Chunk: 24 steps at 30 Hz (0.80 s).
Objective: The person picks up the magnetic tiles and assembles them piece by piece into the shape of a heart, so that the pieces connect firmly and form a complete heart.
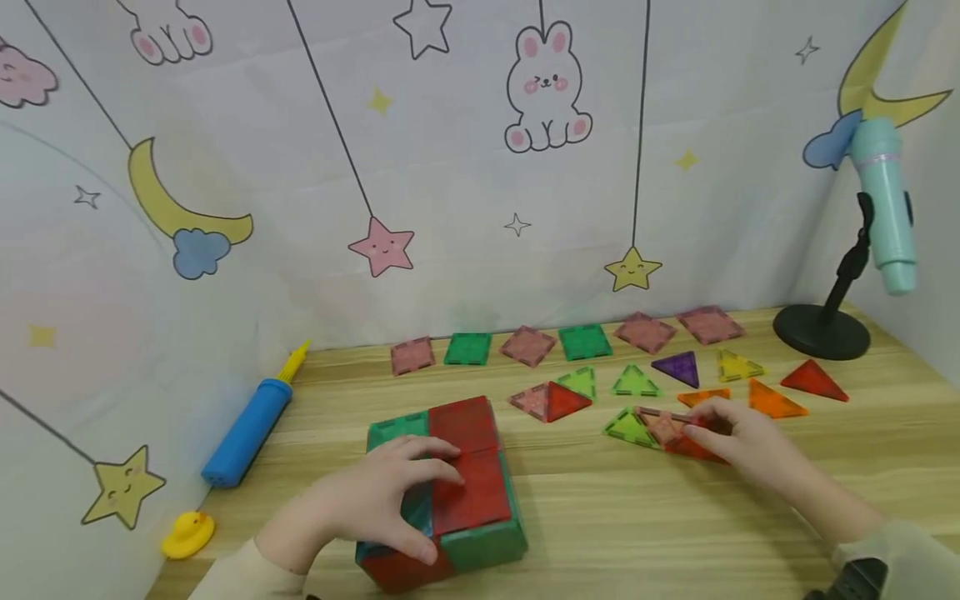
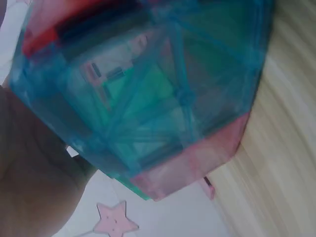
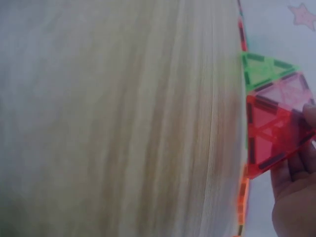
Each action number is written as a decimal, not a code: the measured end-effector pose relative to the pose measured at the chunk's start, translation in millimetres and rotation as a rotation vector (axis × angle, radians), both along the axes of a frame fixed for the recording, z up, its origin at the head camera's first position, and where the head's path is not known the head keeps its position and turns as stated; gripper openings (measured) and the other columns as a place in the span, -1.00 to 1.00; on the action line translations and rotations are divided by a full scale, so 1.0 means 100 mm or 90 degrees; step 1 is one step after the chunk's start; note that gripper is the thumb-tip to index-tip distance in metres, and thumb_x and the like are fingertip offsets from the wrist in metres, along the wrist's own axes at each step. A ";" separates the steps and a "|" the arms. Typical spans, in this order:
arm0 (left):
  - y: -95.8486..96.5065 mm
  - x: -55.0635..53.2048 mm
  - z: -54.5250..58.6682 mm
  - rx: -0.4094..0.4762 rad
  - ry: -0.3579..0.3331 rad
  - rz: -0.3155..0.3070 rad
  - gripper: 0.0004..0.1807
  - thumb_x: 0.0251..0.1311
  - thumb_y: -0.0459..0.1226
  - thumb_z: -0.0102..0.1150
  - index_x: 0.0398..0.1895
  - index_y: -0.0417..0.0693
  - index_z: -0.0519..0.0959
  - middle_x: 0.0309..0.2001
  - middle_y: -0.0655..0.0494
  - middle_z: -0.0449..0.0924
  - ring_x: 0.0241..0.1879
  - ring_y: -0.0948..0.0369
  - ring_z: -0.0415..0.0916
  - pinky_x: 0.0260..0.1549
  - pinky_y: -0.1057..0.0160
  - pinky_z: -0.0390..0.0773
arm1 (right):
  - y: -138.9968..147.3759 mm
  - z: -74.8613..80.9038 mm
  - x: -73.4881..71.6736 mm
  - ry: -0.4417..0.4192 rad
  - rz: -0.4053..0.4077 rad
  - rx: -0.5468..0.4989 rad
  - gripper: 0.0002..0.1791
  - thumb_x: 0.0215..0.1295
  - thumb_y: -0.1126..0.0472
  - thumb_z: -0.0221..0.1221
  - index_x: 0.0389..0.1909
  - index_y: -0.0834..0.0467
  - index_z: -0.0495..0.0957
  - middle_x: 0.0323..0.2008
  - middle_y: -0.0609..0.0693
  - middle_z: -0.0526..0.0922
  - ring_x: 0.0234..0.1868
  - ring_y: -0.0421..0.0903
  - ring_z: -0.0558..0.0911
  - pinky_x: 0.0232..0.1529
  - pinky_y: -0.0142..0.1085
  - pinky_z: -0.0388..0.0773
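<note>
A box built of magnetic tiles (image 1: 471,492), with red, green and blue faces, stands on the table. My left hand (image 1: 375,492) rests over its left side, fingers spread on top and thumb along the near edge. In the left wrist view the box's blue tiles (image 2: 148,113) fill most of the picture. My right hand (image 1: 738,437) pinches a pink triangle tile (image 1: 663,427), its far edge tilted up. A red triangle tile (image 3: 269,133) overlaps it in the right wrist view, partly behind the hand in the head view. A light green triangle tile (image 1: 630,427) adjoins them.
A row of pink and green square tiles (image 1: 468,348) lies at the back, with several triangle tiles (image 1: 636,381) before it. A microphone (image 1: 885,200) on a stand is back right. A blue pump (image 1: 247,433) and a yellow duck (image 1: 188,534) lie left.
</note>
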<state>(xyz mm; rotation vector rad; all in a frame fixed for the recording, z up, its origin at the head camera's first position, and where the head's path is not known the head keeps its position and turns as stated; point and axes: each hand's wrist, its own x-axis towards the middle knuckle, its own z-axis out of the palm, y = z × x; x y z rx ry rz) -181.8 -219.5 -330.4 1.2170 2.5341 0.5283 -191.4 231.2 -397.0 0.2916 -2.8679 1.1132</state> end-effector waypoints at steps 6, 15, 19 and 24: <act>-0.21 -0.12 0.02 -0.034 0.008 0.074 -0.43 -0.07 -0.01 0.39 0.08 0.21 0.46 0.28 0.12 0.24 0.20 0.01 0.20 0.04 -0.16 0.31 | -0.05 0.02 0.03 -0.028 0.024 -0.013 -0.77 0.24 0.07 0.22 -0.23 0.15 0.52 -0.35 -0.06 0.52 -0.37 -0.16 0.44 -0.38 -0.36 0.41; -0.44 -0.24 0.01 -0.050 0.022 0.153 -0.40 -0.15 -0.29 0.33 0.07 0.10 0.42 0.35 0.01 0.17 0.27 -0.10 0.12 0.09 -0.26 0.20 | -0.18 0.04 0.04 -0.049 0.084 -0.048 -0.59 0.23 0.05 0.23 -0.02 0.24 0.49 -0.23 -0.03 0.58 -0.24 -0.14 0.54 -0.28 -0.37 0.51; -0.40 -0.24 -0.01 -0.049 0.041 0.158 -0.38 -0.11 -0.12 0.41 0.10 0.13 0.43 0.33 0.00 0.19 0.25 -0.12 0.16 0.06 -0.23 0.26 | -0.21 0.04 0.04 -0.073 0.118 -0.067 -0.44 0.23 0.05 0.22 0.19 0.21 0.38 -0.23 -0.03 0.56 -0.29 -0.18 0.52 -0.29 -0.37 0.50; -0.35 -0.22 0.02 -0.047 0.054 0.170 -0.33 -0.13 -0.14 0.44 0.13 0.06 0.42 0.31 -0.01 0.21 0.25 -0.11 0.14 0.09 -0.22 0.24 | -0.27 0.01 0.03 -0.079 0.167 -0.077 -0.43 0.25 0.11 0.22 0.24 0.23 0.37 -0.23 -0.04 0.55 -0.31 -0.25 0.51 -0.31 -0.38 0.50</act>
